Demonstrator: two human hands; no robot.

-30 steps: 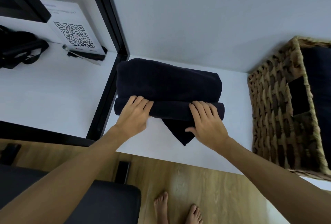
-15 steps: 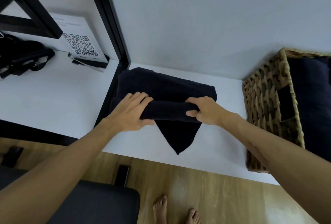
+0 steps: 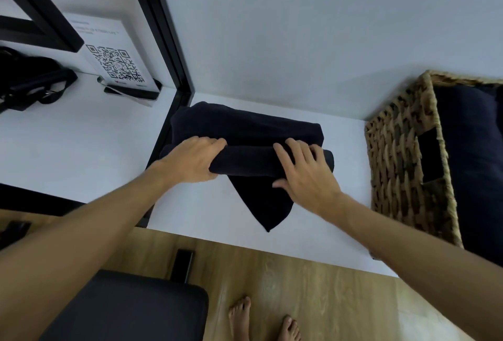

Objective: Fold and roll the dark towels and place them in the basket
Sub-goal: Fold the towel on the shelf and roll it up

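A dark towel (image 3: pixel 246 161) lies on the white table (image 3: pixel 337 221), rolled into a thick tube across the middle, with a pointed corner hanging toward the table's near edge. My left hand (image 3: pixel 190 159) wraps around the roll's left end. My right hand (image 3: pixel 304 174) rests on top of the right part of the roll with fingers spread and thumb against the loose corner. The woven basket (image 3: pixel 400 155) stands at the right, and another dark towel (image 3: pixel 468 150) fills its inside.
A black frame post (image 3: pixel 160 30) rises at the towel's left. Beyond it stand a QR code sign (image 3: pixel 114 60) and a black bag (image 3: pixel 30 79). A dark seat (image 3: pixel 130 310) and my bare feet (image 3: pixel 261 319) are below on the wooden floor.
The roll has grown thicker and sits closer to me. My right hand has shifted from gripping the roll's end to lying flat on top of it. The view has shifted slightly.
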